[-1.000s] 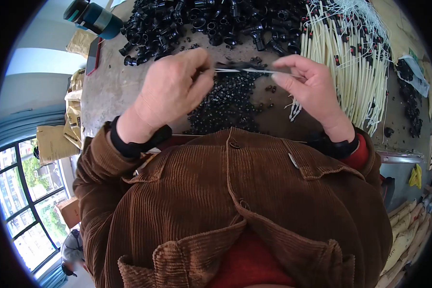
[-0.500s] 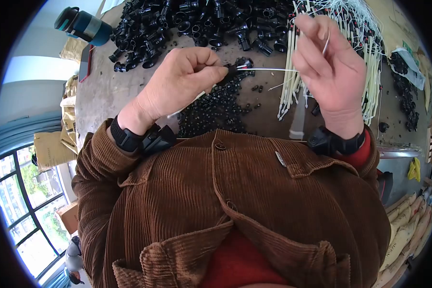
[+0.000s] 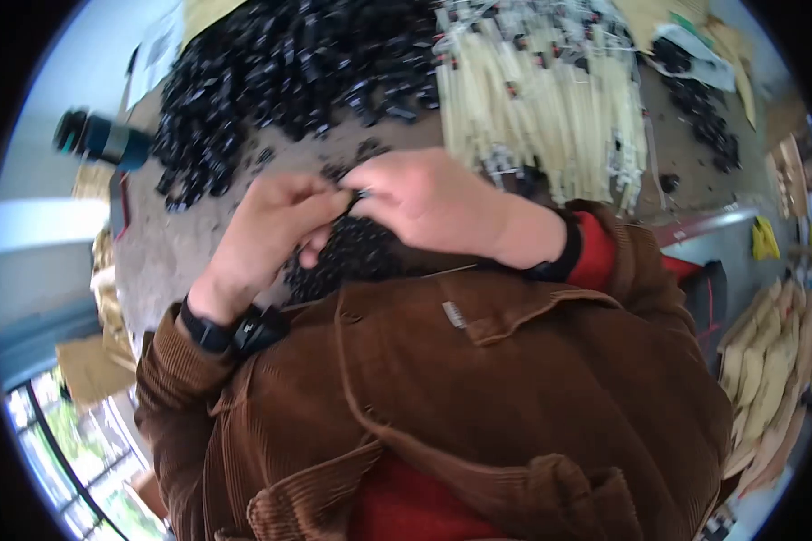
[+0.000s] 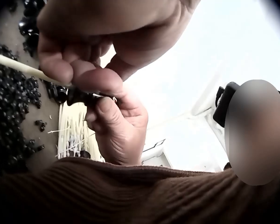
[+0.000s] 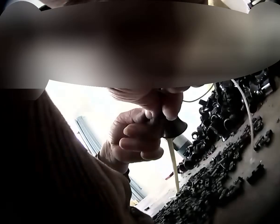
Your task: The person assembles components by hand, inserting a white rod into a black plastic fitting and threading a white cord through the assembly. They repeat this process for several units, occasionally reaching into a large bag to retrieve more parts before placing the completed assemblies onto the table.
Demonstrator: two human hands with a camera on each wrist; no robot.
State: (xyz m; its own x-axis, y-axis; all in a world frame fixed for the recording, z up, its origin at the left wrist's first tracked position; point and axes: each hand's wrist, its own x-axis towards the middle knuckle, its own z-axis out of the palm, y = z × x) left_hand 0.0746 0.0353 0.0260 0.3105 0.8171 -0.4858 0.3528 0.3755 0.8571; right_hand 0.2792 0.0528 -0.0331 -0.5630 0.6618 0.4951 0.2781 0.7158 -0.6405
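Note:
My left hand (image 3: 266, 221) pinches a black plastic fitting with a flared end (image 5: 175, 127), seen dark between the fingertips in the left wrist view. A cream tube (image 4: 18, 65) runs out from the fitting, and in the right wrist view it hangs down beneath the flare. From the other side my right hand (image 3: 433, 203) meets the left, its thumb and fingers pinching the fitting's other end. A small shiny bit shows by the right thumb in the left wrist view. The fingers hide most of the fitting.
Small black parts (image 3: 356, 248) lie heaped under the hands. Beyond them are a large pile of black fittings (image 3: 289, 68) and a row of cream tubes (image 3: 541, 99) with white cords. A dark teal bottle (image 3: 108, 140) stands at the left; paper sacks (image 3: 767, 361) lie at the right.
Half a second ago my right hand held a white cord drawn out to the right; it has come back against the left hand at the fitting. The head view has shifted right.

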